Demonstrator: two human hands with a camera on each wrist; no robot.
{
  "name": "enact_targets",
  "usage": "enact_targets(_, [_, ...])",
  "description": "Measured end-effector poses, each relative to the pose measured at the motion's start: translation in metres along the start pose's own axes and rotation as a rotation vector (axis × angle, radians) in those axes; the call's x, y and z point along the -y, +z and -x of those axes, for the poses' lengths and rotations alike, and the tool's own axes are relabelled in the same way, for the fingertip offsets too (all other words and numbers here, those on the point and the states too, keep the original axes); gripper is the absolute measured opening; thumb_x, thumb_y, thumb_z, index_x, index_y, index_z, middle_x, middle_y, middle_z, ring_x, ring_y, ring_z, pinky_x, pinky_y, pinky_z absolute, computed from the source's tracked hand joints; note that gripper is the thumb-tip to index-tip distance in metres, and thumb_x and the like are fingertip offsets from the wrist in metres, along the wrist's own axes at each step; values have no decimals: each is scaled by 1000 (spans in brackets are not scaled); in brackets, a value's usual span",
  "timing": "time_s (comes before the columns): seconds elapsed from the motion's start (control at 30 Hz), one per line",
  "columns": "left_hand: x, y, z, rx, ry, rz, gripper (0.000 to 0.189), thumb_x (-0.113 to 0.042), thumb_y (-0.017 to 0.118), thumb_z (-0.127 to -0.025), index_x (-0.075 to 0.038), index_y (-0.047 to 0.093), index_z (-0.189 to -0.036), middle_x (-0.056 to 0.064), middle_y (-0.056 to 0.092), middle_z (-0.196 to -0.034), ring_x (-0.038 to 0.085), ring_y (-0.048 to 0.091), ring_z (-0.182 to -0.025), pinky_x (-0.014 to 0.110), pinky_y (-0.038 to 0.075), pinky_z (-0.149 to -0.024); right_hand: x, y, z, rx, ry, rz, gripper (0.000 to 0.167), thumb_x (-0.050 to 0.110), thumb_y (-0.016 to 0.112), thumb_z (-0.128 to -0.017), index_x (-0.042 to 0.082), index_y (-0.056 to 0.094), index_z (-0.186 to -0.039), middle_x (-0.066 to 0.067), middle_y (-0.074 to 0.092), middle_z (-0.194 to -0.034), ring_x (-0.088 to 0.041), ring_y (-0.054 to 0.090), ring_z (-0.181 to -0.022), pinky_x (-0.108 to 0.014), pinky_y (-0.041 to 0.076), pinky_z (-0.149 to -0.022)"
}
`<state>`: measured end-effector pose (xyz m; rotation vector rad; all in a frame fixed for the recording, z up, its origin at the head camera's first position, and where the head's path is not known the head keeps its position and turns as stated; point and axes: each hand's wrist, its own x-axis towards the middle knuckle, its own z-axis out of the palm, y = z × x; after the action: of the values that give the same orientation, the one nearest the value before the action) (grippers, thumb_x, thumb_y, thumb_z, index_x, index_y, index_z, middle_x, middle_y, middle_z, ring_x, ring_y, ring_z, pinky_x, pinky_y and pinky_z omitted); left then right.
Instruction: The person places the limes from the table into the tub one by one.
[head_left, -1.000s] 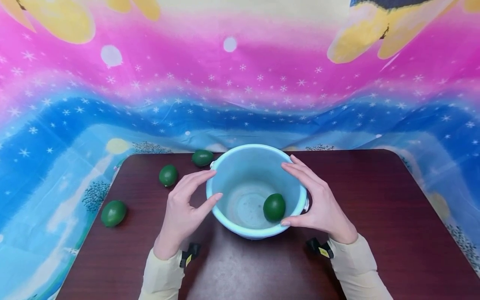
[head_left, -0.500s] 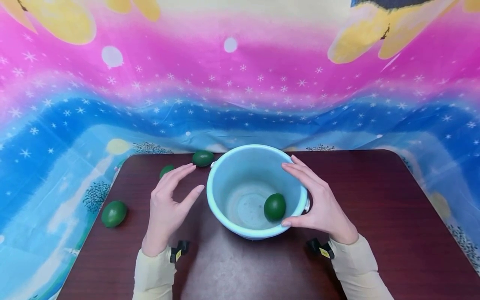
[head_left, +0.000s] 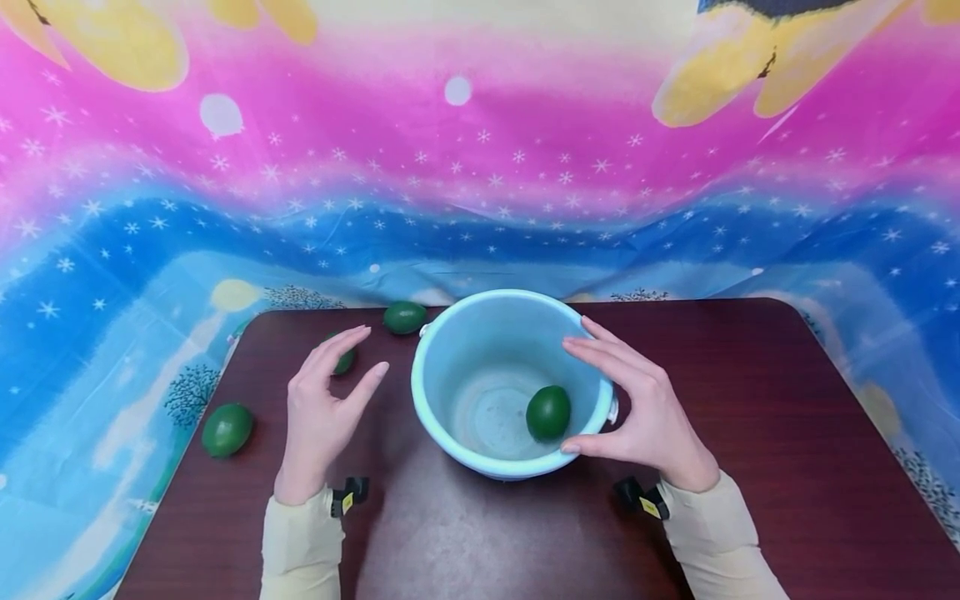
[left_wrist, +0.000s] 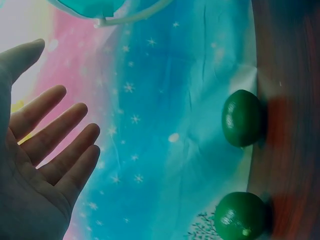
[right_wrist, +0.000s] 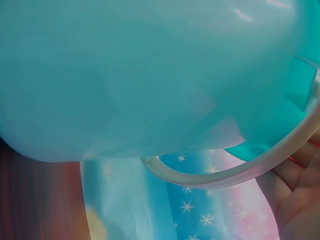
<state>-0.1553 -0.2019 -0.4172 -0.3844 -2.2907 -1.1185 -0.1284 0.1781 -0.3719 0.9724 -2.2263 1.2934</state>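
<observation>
The right hand (head_left: 641,396) spreads wide at the rim of the bucket (head_left: 510,467), thumb and fingers lapping over it. The left hand (head_left: 321,412), also wide, hangs apart from it. Between them the bucket sits upright, mouth up. A green fruit (head_left: 548,413) lies inside, nearest the right thumb; a second fruit (head_left: 347,362) shows behind the left hand, a third fruit (head_left: 405,317) farther, lengthwise across, a fourth fruit (head_left: 227,431) outward.

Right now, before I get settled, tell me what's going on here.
A person's right grip appears to hold a light blue bucket by its rim. One green fruit lies inside it. The left grip hovers open to the bucket's left, holding nothing. Three other green fruits lie on the table, left of the bucket.
</observation>
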Motion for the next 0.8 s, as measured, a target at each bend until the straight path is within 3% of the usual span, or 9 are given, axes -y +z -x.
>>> enact_targets(0.23, [18,1,0,-51,-40,0,54,-18,85,-86,-22,68,-136,-5,65,-134,20,57,-126,28,43,-105,-2,3,0,-58,-105,40,81,59,85,-76,-3,69,-126,-21,68,-121,-50,49,-129,-28,42,-108])
enact_targets(0.4, [29,2,1,-72,-69,-8,54,-19,84,-87,-25,66,-138,-5,64,-135,20,57,-125,23,43,-90,-5,5,1,-73,-126,65,81,60,84,-76,-5,71,-122,-21,70,-119,-48,54,-126,-37,38,-113])
enact_targets(0.5, [35,2,2,-76,-87,-18,54,-21,83,-88,-26,65,-139,-5,63,-136,20,57,-124,28,41,-84,-9,6,3,-64,-111,70,82,62,84,-75,-4,71,-122,-20,70,-120,-46,54,-126,-38,38,-113])
enact_targets(0.8, [44,1,3,-71,-121,-33,52,-25,82,-89,-25,65,-139,-4,62,-138,21,54,-130,48,44,-97,-7,6,3,-61,-119,60,83,62,84,-75,-4,70,-123,-21,69,-120,-47,53,-127,-35,39,-112])
